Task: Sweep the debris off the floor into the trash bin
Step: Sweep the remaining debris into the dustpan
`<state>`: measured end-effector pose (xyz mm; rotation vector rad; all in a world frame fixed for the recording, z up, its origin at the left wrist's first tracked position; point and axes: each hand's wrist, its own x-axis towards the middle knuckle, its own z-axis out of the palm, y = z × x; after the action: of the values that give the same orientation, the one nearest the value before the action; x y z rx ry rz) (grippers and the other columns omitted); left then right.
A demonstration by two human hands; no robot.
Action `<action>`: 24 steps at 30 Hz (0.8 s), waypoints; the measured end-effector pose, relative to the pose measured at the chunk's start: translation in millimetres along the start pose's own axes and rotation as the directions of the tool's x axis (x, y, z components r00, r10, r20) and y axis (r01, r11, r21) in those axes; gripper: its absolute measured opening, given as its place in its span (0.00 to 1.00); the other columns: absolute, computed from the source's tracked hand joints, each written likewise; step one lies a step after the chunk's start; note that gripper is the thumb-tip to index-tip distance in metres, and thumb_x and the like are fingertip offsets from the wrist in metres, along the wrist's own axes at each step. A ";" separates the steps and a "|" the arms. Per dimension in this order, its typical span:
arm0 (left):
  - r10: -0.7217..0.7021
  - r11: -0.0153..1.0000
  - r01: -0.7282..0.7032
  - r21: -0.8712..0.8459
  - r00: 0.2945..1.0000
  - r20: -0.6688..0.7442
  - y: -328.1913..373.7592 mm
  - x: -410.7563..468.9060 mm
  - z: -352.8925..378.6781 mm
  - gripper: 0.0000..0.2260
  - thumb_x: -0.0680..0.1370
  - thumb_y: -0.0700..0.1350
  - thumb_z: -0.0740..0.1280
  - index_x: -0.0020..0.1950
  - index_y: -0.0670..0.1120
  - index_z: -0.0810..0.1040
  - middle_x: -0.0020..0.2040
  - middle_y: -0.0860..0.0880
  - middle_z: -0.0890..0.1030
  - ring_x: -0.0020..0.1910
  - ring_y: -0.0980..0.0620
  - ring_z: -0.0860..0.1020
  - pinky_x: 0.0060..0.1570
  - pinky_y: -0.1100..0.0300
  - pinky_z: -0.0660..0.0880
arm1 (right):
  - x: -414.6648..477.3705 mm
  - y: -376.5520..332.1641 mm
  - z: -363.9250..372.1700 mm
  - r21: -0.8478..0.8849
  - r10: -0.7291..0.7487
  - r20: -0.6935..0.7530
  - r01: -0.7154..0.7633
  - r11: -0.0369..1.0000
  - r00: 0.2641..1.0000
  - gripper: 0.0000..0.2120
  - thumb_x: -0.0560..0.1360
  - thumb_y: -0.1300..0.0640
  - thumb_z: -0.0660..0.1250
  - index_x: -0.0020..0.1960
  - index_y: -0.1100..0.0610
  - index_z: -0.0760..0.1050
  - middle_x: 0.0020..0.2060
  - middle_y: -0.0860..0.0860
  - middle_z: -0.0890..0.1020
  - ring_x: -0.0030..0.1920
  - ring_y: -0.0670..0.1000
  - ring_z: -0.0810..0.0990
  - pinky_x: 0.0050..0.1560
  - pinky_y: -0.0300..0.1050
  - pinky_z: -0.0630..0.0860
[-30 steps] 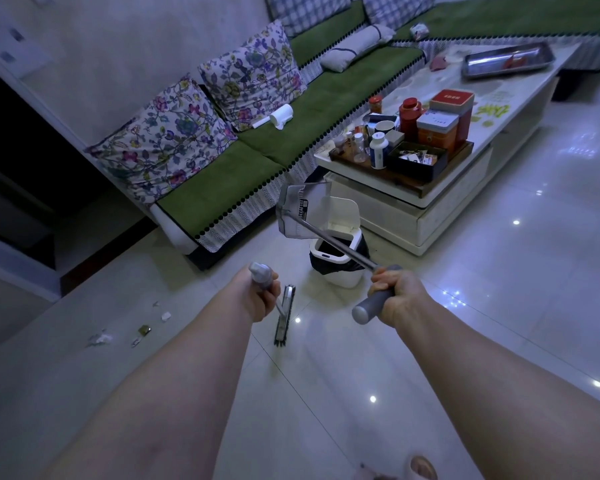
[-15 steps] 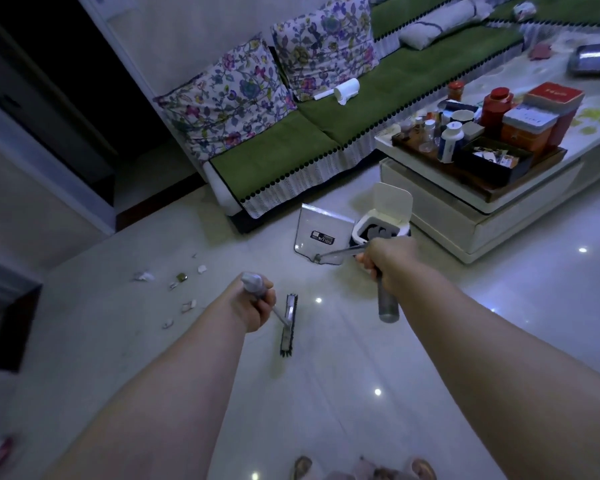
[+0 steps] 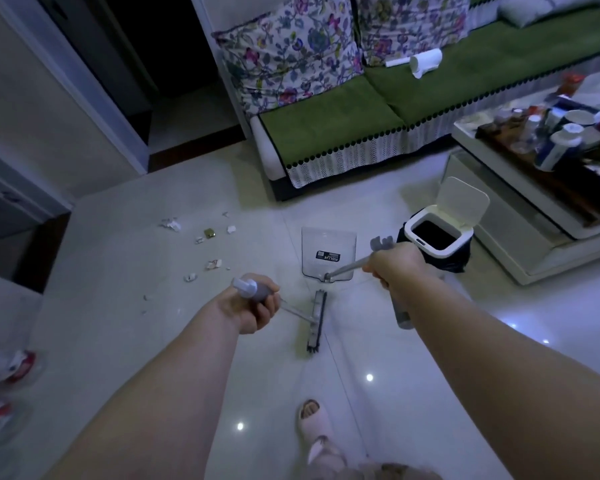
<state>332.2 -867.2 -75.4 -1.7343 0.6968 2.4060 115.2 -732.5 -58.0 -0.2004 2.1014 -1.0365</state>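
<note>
Green sofa [image 3: 378, 123] with floral cushions [image 3: 288, 53] along the far wall, pale tiled floor [image 3: 118, 323] in front. White trash bin [image 3: 433, 240] near the coffee table [image 3: 520, 216], lid up, mouth open. Clear dustpan [image 3: 328, 252] flat on the tiles just left of the bin, handle gripped in a closed right hand [image 3: 394, 265]. Broom [image 3: 316, 320] head down on the floor, handle top wrapped tight in the left hand [image 3: 253, 303]. Debris [image 3: 201, 244] scattered left of the dustpan, well apart from the bin.
</note>
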 end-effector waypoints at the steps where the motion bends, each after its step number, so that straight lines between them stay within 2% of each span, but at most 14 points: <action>1: -0.022 1.000 0.022 0.001 0.999 0.033 9.5 5.7 -7.9 0.05 0.76 0.40 0.60 0.39 0.44 0.68 0.27 0.48 0.73 0.19 0.57 0.73 0.15 0.71 0.65 | 5.6 -6.5 7.1 -0.024 -0.012 -0.009 0.012 1.000 1.000 0.07 0.70 0.64 0.68 0.47 0.58 0.74 0.42 0.57 0.77 0.40 0.55 0.75 0.38 0.44 0.74; 5: -0.108 0.993 0.100 0.064 0.984 0.139 44.0 22.2 -10.3 0.05 0.76 0.41 0.60 0.41 0.43 0.69 0.28 0.49 0.73 0.19 0.57 0.72 0.15 0.70 0.66 | 30.6 -33.5 25.5 -0.146 -0.059 -0.051 0.051 0.988 0.997 0.12 0.71 0.65 0.68 0.54 0.65 0.78 0.42 0.57 0.77 0.37 0.54 0.75 0.36 0.43 0.75; 7: -0.143 0.983 0.118 0.137 0.972 0.187 61.1 37.2 -5.8 0.06 0.77 0.42 0.60 0.40 0.43 0.69 0.27 0.49 0.73 0.18 0.58 0.72 0.15 0.71 0.66 | 45.2 -46.5 34.8 -0.193 -0.064 -0.090 0.046 0.980 0.994 0.13 0.70 0.64 0.68 0.55 0.65 0.78 0.42 0.57 0.78 0.40 0.54 0.75 0.44 0.47 0.78; 10: -0.193 0.971 0.146 0.190 0.946 0.261 82.1 60.4 13.1 0.06 0.77 0.42 0.59 0.40 0.44 0.69 0.28 0.50 0.74 0.19 0.58 0.73 0.15 0.70 0.67 | 66.7 -57.2 44.9 -0.204 -0.057 -0.157 0.024 0.979 0.986 0.14 0.71 0.63 0.67 0.55 0.64 0.78 0.44 0.57 0.78 0.43 0.55 0.76 0.52 0.51 0.80; 13: -0.205 0.970 0.152 0.189 0.930 0.306 89.8 89.0 37.3 0.05 0.76 0.41 0.60 0.40 0.45 0.68 0.28 0.50 0.74 0.19 0.58 0.72 0.16 0.69 0.67 | 83.7 -56.9 48.2 -0.163 -0.048 -0.170 0.020 0.986 0.984 0.12 0.73 0.65 0.65 0.55 0.63 0.78 0.46 0.54 0.79 0.44 0.54 0.76 0.49 0.48 0.79; 16: -0.197 0.979 0.165 0.123 0.927 0.319 87.7 117.2 64.8 0.05 0.75 0.41 0.60 0.40 0.43 0.69 0.27 0.49 0.73 0.19 0.58 0.72 0.16 0.70 0.67 | 104.2 -59.3 43.5 -0.075 -0.061 -0.142 0.051 0.996 0.988 0.12 0.72 0.69 0.63 0.44 0.53 0.79 0.51 0.46 0.81 0.47 0.53 0.79 0.44 0.44 0.71; 18: -0.169 0.985 0.171 0.024 0.933 0.317 86.9 132.9 80.9 0.05 0.76 0.41 0.60 0.40 0.42 0.69 0.27 0.48 0.73 0.19 0.56 0.73 0.16 0.70 0.67 | 119.0 -62.6 37.0 -0.058 -0.050 -0.124 0.043 0.997 0.991 0.14 0.70 0.70 0.63 0.37 0.52 0.77 0.50 0.44 0.80 0.45 0.53 0.79 0.44 0.44 0.70; 21: -0.099 0.963 0.166 -0.212 0.950 0.295 96.6 151.0 96.6 0.07 0.76 0.40 0.59 0.39 0.42 0.68 0.27 0.46 0.72 0.18 0.54 0.73 0.16 0.70 0.68 | 143.2 -66.1 25.8 -0.135 -0.040 -0.129 0.023 0.991 0.991 0.11 0.68 0.69 0.62 0.39 0.54 0.77 0.49 0.49 0.82 0.45 0.55 0.79 0.43 0.44 0.69; 24: -0.053 0.940 0.115 -0.322 0.979 0.195 114.7 160.9 94.2 0.07 0.77 0.39 0.59 0.39 0.41 0.67 0.24 0.45 0.71 0.16 0.53 0.71 0.15 0.70 0.68 | 166.0 -69.7 19.5 -0.172 -0.058 -0.064 0.046 0.984 0.996 0.10 0.71 0.68 0.61 0.43 0.56 0.76 0.50 0.49 0.81 0.44 0.53 0.75 0.44 0.44 0.69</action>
<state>155.2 -960.1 -164.6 -1.5730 0.1951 2.6990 1.3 -863.6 -109.1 -0.3098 2.2597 -0.9049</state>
